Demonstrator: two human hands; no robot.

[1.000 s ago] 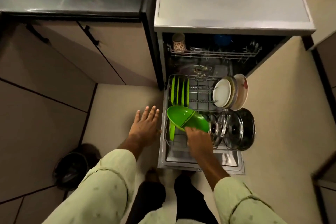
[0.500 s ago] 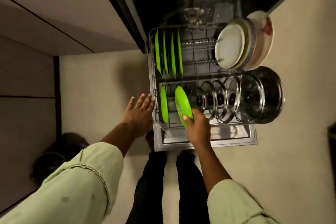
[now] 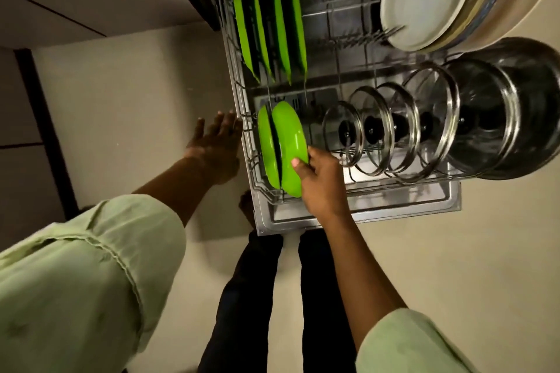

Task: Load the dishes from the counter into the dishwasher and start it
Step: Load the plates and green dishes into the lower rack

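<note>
**Green bowl going into the near-left corner of the lower rack**

You are gripping the green bowl (image 3: 289, 142) with your right hand (image 3: 322, 183): your thumb is pressing on its left face and your fingers are curling round its rim on the right. The bowl is standing on edge in the near-left corner of the lower rack (image 3: 234, 70), just beside a second green dish (image 3: 266, 145) on its left that is also standing upright.

Your left hand (image 3: 215, 142) is hanging flat beside the rack's left edge with the fingers straight and holding nothing. The fingertips are possibly brushing the wire rim, though the blur is making that hard to judge.

Farther back on the left, four green plates (image 3: 266, 18) are standing in a row. To the right of the bowl, a line of glass lids (image 3: 378, 130) is leaning on edge, growing larger towards a steel pot (image 3: 527, 118) at the right end. White plates (image 3: 424, 0) are stacking upright at the far right. The rack is sitting on the opened dishwasher door (image 3: 394, 216), above the pale floor (image 3: 136, 85).
</note>
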